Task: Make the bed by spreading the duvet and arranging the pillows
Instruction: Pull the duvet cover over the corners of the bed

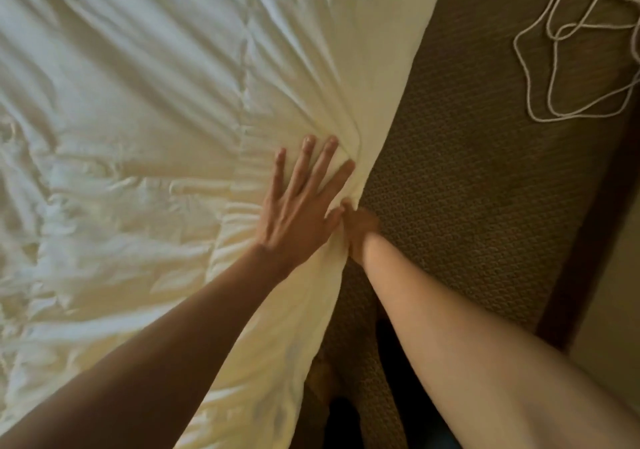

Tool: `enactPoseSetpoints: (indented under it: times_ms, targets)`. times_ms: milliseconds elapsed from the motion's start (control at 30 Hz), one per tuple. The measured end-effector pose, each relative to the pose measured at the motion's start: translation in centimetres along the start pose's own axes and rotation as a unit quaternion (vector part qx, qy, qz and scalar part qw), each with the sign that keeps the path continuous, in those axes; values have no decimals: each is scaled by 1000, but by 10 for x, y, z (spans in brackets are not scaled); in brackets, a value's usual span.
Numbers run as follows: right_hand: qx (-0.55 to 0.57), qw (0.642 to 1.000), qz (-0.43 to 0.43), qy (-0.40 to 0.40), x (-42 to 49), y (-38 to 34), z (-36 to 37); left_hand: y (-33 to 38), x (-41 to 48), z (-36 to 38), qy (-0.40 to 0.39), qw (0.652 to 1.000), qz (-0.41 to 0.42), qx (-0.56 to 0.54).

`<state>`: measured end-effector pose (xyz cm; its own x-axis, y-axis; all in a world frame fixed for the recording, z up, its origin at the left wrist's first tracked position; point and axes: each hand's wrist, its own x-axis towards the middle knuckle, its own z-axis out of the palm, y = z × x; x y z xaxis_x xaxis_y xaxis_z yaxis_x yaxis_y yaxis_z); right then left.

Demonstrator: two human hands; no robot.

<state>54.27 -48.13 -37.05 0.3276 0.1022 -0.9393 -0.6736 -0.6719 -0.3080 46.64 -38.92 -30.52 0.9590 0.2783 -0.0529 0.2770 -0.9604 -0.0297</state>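
Left hand (298, 206) lies flat on the duvet (138, 102) just off frame centre. Its fingers (304, 161) are straight and splayed, pressing the fabric and gripping nothing; the tips point to 1 o'clock.

Right hand (362, 230) is at the duvet's side edge, touching the left thumb. It's blurred, but it reads to me as a fist bunched on the hem, and the folds fan out from it toward 11 and 12 o'clock. I can't make out single fingers.

The white, creased duvet fills the frame from 6 round through 9 to 12 o'clock. Its edge runs diagonally from 12:30 down to 6.

Brown carpet (467, 171) is open from 1 to 5 o'clock beside that edge. A loose white cord (550, 78) is tangled on it at 2 o'clock, well apart from both hands.
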Motion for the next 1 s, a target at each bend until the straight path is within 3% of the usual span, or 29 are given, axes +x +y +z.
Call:
enactPoseSetpoints:
  times_ms: [133,267,467,567,700,800,900,1000]
  targets:
    - [114,987,-91,62,-9,-66,-35,-4,31,-11,13,999,-11,-38]
    - [267,949,-168,-10,-19,-155,-62,-15,102,-30,18,998,-25,-55]
    - [210,953,-179,128,-2,-218,-99,-30,197,-41,14,999,-16,-39]
    - [156,928,-224,252,17,-214,-111,-32,228,-37,5,999,2,-54]
    - [146,909,-210,328,36,-204,-98,-35,250,-22,-8,998,33,-50]
    - [84,946,-142,280,55,-208,-89,-41,258,-10,-15,997,59,-39]
    - [4,985,-74,155,77,-223,-80,-40,257,-8,2,997,62,-44]
    - [14,992,-84,95,84,-246,-81,-40,259,-14,10,996,70,-61]
